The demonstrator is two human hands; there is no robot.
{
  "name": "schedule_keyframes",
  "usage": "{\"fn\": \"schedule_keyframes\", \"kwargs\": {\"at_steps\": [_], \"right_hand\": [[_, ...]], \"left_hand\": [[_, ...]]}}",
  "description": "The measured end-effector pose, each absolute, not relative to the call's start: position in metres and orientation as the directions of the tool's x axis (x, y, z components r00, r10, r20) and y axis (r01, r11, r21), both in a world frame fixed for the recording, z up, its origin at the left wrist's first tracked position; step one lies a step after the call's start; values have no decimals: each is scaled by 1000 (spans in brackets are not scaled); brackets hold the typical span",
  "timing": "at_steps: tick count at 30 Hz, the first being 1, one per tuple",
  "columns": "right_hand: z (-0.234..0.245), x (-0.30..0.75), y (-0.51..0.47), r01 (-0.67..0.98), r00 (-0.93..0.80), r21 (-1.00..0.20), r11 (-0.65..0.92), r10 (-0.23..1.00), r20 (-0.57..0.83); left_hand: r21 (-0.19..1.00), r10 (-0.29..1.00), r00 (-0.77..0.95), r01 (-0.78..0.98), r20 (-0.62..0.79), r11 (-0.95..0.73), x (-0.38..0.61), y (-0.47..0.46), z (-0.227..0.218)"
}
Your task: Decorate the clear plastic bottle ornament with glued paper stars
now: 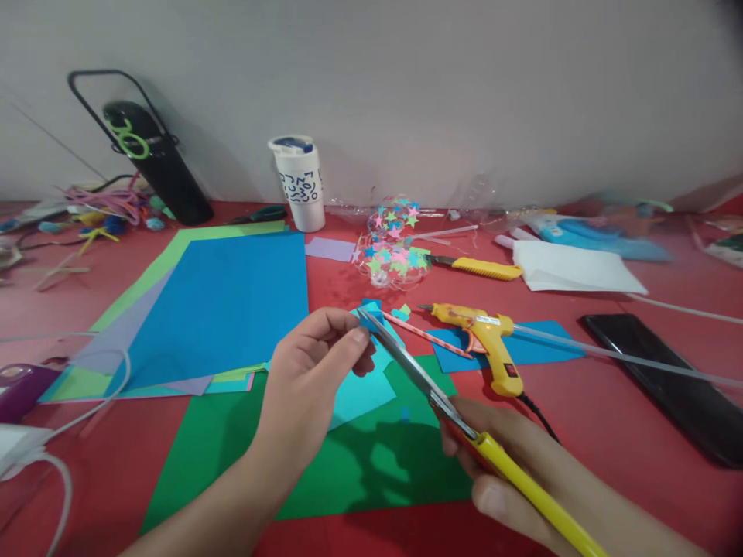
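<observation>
My left hand [316, 367] is closed in a pinch on a small piece of blue paper [368, 319], mostly hidden by the fingers. My right hand [511, 464] grips a pair of scissors with yellow handles [415, 374], whose blade tips reach the blue piece. Under both hands lies a green sheet [232, 464] with a light blue sheet [365, 398] on top. Small paper scraps [402, 312] and a pink patterned straw [426, 335] are just beyond the blades. A yellow glue gun [481, 333] rests on a blue paper strip to the right.
Coloured sheets [232, 302] lie stacked at left. A white tumbler [300, 186] and a black bottle [159, 166] stand by the wall. Paper stars [395, 251] in clear plastic, a yellow cutter [481, 268], a white folded sheet [574, 267] and a black phone [662, 387] lie around.
</observation>
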State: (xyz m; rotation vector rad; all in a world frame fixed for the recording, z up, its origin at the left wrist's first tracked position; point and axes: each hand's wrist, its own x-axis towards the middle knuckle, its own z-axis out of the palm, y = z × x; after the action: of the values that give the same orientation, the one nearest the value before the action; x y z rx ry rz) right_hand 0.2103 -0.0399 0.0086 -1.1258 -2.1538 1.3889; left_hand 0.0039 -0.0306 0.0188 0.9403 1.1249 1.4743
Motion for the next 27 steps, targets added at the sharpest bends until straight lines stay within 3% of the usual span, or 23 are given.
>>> {"fn": "schedule_keyframes", "kwargs": {"at_steps": [14, 27], "right_hand": [[11, 206, -49, 391, -515, -920, 26, 834, -195], [12, 208, -49, 400, -480, -916, 38, 860, -174]], "left_hand": [[976, 978, -203, -217, -44, -1, 5, -33, 23], [972, 981, -190, -235, -51, 5, 5, -32, 24]]}}
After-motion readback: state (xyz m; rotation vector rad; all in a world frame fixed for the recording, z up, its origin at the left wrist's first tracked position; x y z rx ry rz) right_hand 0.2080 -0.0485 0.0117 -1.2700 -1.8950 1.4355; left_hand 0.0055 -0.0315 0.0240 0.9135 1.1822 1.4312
